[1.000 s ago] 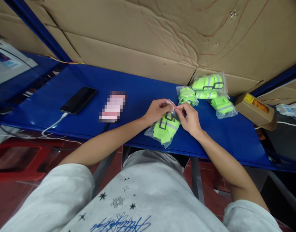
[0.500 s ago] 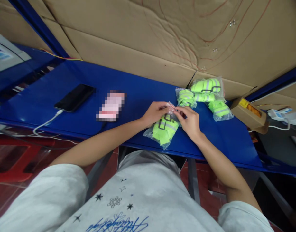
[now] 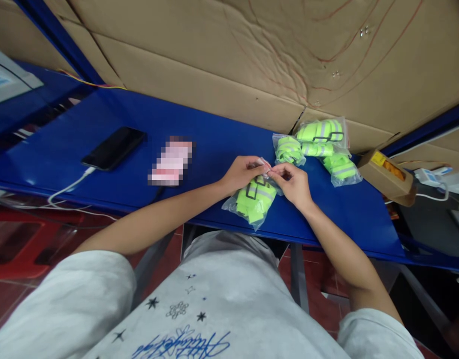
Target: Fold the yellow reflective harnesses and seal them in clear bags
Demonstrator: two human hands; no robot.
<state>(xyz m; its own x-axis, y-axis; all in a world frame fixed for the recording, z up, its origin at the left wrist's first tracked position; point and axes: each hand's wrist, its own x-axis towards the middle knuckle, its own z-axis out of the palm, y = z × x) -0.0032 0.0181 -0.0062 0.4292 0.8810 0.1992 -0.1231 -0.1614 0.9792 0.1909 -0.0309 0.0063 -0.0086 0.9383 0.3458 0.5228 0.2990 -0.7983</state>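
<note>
A clear zip bag (image 3: pixel 256 202) holds folded neon-yellow reflective straps with black buckles, near the table's front edge. My left hand (image 3: pixel 241 173) pinches the top edge of this bag from the left. From the right, my right hand (image 3: pixel 291 183) grips the same edge between thumb and fingers, close beside the left fingertips. The bag's red-striped closure shows between the two hands. Behind my right hand lie several more bags of neon straps (image 3: pixel 321 132), grouped near the cardboard wall; one small bag (image 3: pixel 289 149) is nearest to my fingers.
A blue table (image 3: pixel 214 137) runs along a cardboard wall (image 3: pixel 199 75). On the left lie a black phone (image 3: pixel 114 148) with a white cable and a blurred pink rectangular item (image 3: pixel 171 162). An open brown box (image 3: pixel 388 177) stands right, beside white chargers (image 3: pixel 435 177). A red stool (image 3: pixel 23 244) is below left.
My right fingers have shifted slightly left along the bag's top edge, nearer the left fingertips. The camera view has moved a little. The other bags stay where they were.
</note>
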